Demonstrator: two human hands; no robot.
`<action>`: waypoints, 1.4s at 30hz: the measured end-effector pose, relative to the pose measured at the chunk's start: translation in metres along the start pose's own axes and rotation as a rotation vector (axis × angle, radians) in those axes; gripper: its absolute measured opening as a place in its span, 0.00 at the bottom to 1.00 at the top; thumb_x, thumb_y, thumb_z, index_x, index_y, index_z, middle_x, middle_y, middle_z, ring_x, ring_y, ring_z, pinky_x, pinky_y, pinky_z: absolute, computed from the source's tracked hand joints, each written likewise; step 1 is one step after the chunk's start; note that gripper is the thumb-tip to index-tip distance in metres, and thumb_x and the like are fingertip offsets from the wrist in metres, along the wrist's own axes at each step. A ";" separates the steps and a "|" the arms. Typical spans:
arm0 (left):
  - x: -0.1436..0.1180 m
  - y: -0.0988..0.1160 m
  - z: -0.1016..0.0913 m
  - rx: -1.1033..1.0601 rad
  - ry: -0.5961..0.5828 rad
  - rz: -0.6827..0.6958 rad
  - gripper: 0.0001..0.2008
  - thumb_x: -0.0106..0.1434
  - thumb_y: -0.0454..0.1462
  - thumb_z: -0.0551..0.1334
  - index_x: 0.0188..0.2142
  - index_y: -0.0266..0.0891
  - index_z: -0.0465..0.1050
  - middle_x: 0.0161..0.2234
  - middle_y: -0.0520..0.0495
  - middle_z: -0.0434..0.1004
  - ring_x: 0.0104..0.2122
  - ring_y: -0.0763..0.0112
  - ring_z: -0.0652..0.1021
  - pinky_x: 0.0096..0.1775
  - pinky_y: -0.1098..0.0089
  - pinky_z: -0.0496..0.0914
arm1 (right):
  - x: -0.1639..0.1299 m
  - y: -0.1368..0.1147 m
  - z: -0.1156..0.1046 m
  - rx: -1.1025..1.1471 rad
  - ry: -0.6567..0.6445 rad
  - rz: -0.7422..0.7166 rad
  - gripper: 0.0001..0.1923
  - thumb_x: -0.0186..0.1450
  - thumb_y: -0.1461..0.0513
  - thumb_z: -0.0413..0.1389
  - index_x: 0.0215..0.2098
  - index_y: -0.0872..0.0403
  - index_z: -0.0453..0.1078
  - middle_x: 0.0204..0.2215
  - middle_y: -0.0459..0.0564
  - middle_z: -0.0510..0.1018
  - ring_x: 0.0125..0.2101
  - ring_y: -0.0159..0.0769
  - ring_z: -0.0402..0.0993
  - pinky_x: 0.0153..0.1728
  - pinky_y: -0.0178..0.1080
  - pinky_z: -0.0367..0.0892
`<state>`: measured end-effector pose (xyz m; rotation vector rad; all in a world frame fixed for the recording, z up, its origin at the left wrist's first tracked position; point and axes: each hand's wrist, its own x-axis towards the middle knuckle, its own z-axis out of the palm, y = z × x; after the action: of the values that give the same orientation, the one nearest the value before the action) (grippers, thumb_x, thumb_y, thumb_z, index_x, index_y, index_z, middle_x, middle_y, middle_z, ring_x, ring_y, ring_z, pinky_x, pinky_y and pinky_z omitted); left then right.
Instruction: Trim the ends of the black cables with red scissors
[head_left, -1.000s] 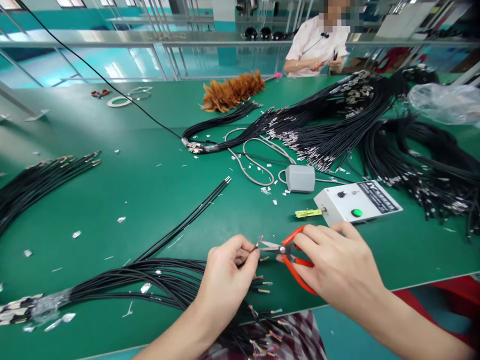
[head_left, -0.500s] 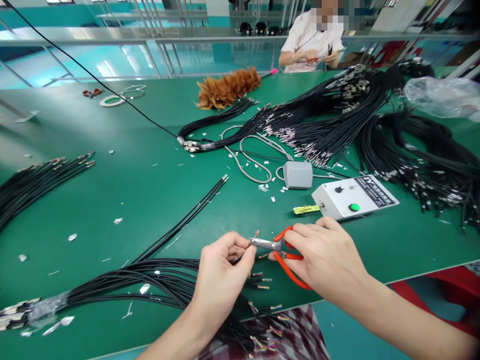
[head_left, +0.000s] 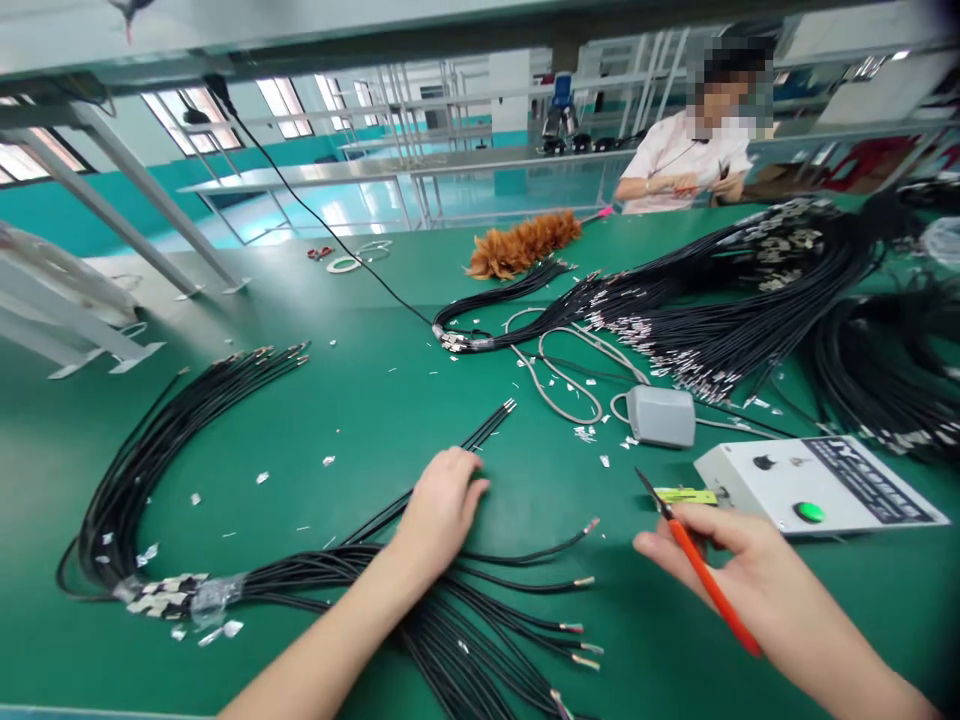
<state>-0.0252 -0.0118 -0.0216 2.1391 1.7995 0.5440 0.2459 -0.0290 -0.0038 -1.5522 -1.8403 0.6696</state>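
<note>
My left hand point(head_left: 442, 505) is curled over the few black cables point(head_left: 487, 428) set apart from the bundle. Its fingers look closed around a cable, though their tips are partly hidden. Under my wrist runs a bundle of black cables point(head_left: 322, 570), its stripped ends with coloured wires fanned out to the right. My right hand point(head_left: 739, 580) grips red-handled scissors point(head_left: 709, 585), their dark tips pointing up and left. Those tips are in front of a yellow-green clip point(head_left: 682, 496) on a white control box point(head_left: 817, 485) with a green button.
A grey box point(head_left: 660, 416) with looped grey cord lies behind. Large piles of black cables point(head_left: 675, 320) cover the back right, near a brown feather duster point(head_left: 525, 245). Foil scraps dot the green table point(head_left: 262, 660). A person point(head_left: 682, 165) works across it.
My left hand has moved away from the scissors to the separate cables. My right hand has drawn the scissors right and turned them upward. The view has tilted up and shifted left.
</note>
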 end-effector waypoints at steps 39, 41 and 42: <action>-0.019 0.059 -0.028 -0.564 -0.018 0.175 0.08 0.69 0.36 0.54 0.37 0.42 0.72 0.34 0.51 0.76 0.35 0.72 0.75 0.39 0.74 0.67 | 0.018 -0.050 0.032 0.968 -0.147 0.212 0.13 0.55 0.55 0.66 0.29 0.54 0.70 0.29 0.45 0.74 0.30 0.32 0.67 0.33 0.34 0.63; -0.023 0.061 -0.029 -0.558 -0.008 0.175 0.08 0.68 0.35 0.55 0.35 0.41 0.72 0.31 0.52 0.76 0.31 0.73 0.74 0.35 0.75 0.67 | 0.015 -0.054 0.034 1.059 -0.171 0.206 0.12 0.56 0.57 0.66 0.29 0.53 0.70 0.29 0.44 0.74 0.29 0.30 0.67 0.33 0.33 0.63; -0.024 0.061 -0.029 -0.554 0.005 0.170 0.08 0.68 0.35 0.56 0.34 0.41 0.73 0.29 0.52 0.76 0.29 0.73 0.74 0.33 0.76 0.66 | 0.013 -0.054 0.036 1.099 -0.185 0.207 0.12 0.56 0.57 0.66 0.29 0.53 0.70 0.29 0.44 0.74 0.29 0.30 0.67 0.33 0.33 0.63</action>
<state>0.0115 -0.0468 0.0295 1.8971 1.2727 0.9584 0.1818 -0.0250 0.0136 -0.9216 -1.0387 1.6075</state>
